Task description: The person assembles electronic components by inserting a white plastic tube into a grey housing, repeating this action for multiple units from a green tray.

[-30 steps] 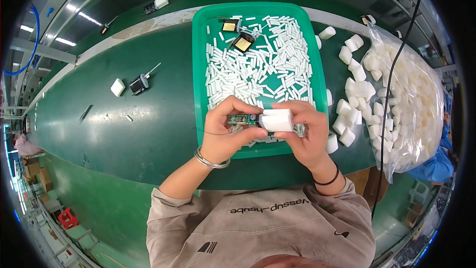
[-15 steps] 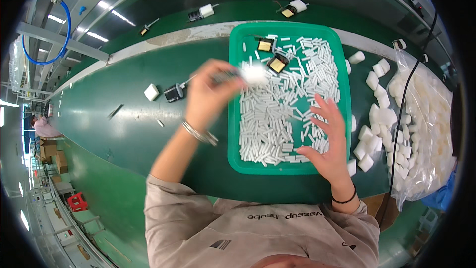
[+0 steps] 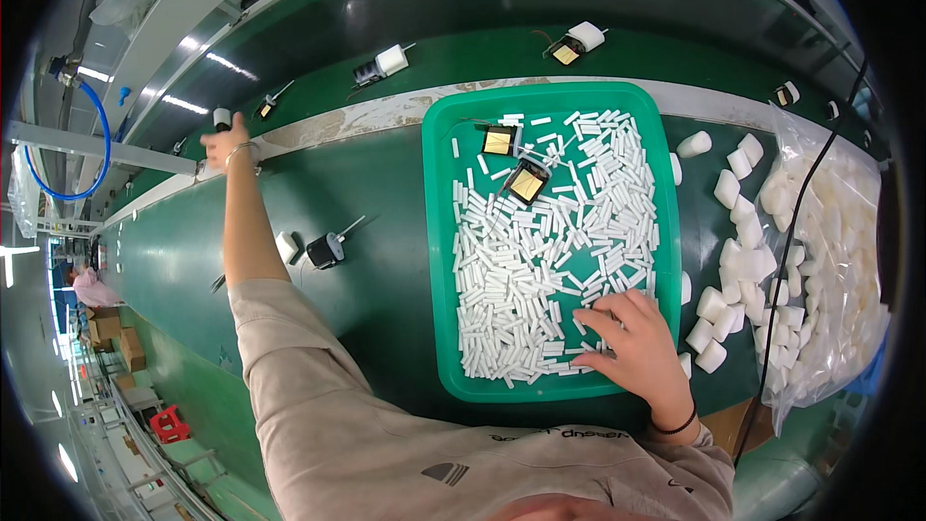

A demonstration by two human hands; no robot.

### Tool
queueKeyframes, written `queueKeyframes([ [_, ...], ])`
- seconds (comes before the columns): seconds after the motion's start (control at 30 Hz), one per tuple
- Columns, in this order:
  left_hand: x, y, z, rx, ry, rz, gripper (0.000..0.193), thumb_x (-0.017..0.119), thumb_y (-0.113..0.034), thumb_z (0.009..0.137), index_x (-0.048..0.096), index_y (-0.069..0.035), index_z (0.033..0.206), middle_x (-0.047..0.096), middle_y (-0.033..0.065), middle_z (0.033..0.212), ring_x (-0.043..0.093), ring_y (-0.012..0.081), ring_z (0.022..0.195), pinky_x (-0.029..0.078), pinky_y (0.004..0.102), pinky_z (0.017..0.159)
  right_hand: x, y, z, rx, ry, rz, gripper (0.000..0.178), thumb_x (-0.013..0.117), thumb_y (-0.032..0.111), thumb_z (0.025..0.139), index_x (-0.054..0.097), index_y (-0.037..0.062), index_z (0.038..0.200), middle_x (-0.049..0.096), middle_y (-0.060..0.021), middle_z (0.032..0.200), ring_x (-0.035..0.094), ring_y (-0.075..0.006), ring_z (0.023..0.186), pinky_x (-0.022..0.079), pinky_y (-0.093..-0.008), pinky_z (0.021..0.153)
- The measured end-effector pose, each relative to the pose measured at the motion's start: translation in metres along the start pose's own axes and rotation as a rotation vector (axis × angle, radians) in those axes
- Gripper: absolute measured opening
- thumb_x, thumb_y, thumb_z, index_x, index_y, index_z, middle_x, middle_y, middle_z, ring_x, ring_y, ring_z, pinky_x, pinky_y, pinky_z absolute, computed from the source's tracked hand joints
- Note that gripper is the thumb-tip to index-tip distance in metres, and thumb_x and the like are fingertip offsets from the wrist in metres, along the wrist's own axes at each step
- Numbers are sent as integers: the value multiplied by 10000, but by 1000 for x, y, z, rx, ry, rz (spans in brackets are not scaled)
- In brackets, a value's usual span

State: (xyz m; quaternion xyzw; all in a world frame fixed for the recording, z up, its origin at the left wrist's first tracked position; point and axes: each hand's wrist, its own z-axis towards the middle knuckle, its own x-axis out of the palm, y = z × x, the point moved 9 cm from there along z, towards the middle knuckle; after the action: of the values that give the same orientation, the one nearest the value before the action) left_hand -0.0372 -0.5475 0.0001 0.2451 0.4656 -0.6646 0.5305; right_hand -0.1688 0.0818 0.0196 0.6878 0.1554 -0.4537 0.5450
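Stretched out to the far left, my left hand [image 3: 226, 145] has its fingers round a small black part with a white cap [image 3: 223, 119], at the edge of the far green belt. My right hand [image 3: 632, 345] is over the near right part of a green tray [image 3: 439, 260], fingers curved and thumb apart, with nothing seen in them. White short sticks [image 3: 516, 294] are spread thickly in the tray. Two black parts with yellowish faces, one [image 3: 499, 141] behind the other [image 3: 528, 181], lie on the sticks. A black part with a thin rod [image 3: 326, 250] stands left of the tray.
Beside that part is a white block [image 3: 287, 247]. Several capped black parts, such as one [image 3: 382, 65], lie along the far belt [image 3: 463, 53]. Loose white plugs [image 3: 733, 270] and a clear bag of them [image 3: 834, 260] are at the right, crossed by a black cable [image 3: 796, 222].
My left hand has swung from above the tray to the far left, carrying the white-capped part. My right hand has drawn nearer to the tray's front, and the view has shifted.
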Motion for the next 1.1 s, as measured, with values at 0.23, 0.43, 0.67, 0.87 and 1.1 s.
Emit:
queueKeyframes([
  [0.23, 39, -77, -51, 586, 267, 243, 480, 487, -471, 790, 447, -225, 1200, 452, 24, 1240, 310, 277, 1198, 270, 503, 900, 12, 8, -6, -59, 50, -18, 261, 677, 134, 589, 523, 78, 792, 484, -37, 780, 482, -215, 777, 411, -306, 663],
  [0.43, -45, -117, -90, 723, 214, -164, 410, 635, -438, 686, 541, -172, 983, 599, 32, 951, 539, 267, 932, 389, 440, 735, 13, 16, -9, -78, -47, -126, 177, 648, 105, 632, 532, 70, 762, 502, -45, 754, 500, -224, 747, 415, -325, 660],
  [0.67, -247, -138, -323, 1302, 459, -706, 389, 739, -154, 570, 577, -65, 912, 598, 65, 815, 556, 222, 762, 406, 322, 735, -17, -7, -18, 56, -384, 466, 106, 661, 45, 684, 633, 31, 785, 611, -90, 701, 569, -204, 618, 436, -271, 571],
  [0.87, -314, -86, -423, 1418, 389, -851, 453, 776, -230, 478, 602, -115, 880, 607, -18, 862, 527, 158, 769, 329, 302, 722, -9, -30, -29, 222, -449, 1015, 133, 594, -66, 725, 608, -26, 851, 596, -78, 853, 560, -109, 724, 440, -198, 635],
  [1.1, -307, -71, -428, 1294, 430, -931, 459, 784, -205, 472, 601, -101, 881, 612, -6, 872, 531, 164, 775, 335, 292, 714, -6, -24, -33, 204, -431, 1019, 120, 593, -50, 736, 607, -22, 851, 597, -68, 821, 567, -103, 684, 451, -196, 605],
])
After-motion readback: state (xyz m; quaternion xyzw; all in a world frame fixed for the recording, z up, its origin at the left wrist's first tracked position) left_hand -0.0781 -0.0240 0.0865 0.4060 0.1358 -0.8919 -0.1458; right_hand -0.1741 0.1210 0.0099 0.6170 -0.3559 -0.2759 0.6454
